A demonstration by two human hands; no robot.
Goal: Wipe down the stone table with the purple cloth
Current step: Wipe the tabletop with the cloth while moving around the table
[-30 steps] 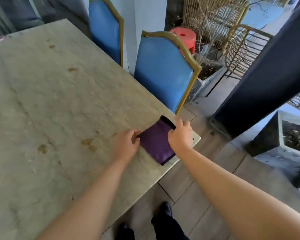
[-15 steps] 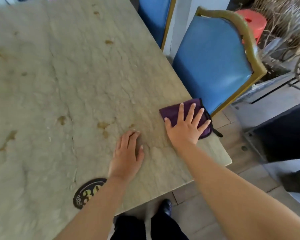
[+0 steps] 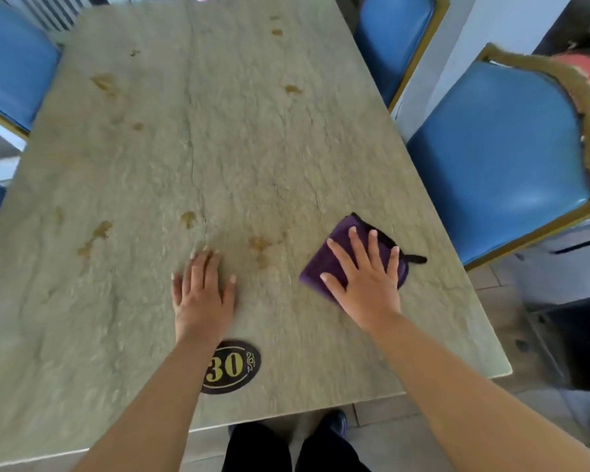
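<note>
The stone table point(image 3: 218, 148) is pale grey-green with brown stains, one point(image 3: 259, 243) between my hands and others point(image 3: 96, 233) to the left. The folded purple cloth point(image 3: 315, 272) lies flat on the table's near right part, a black tag point(image 3: 416, 258) sticking out to the right. My right hand point(image 3: 365, 277) presses flat on the cloth with fingers spread, covering most of it. My left hand point(image 3: 201, 294) rests palm down on the bare stone, left of the cloth, holding nothing.
A black oval plaque marked 30 point(image 3: 230, 366) sits near the front edge by my left forearm. Blue gold-framed chairs stand at the right point(image 3: 491, 158), far right point(image 3: 385, 39) and left point(image 3: 11, 59). My legs and shoes point(image 3: 334, 424) show below the table edge.
My right hand went from pinching the cloth at the table corner to lying flat on it, sliding it inward from the edge. My left hand let go and settled flat on the stone.
</note>
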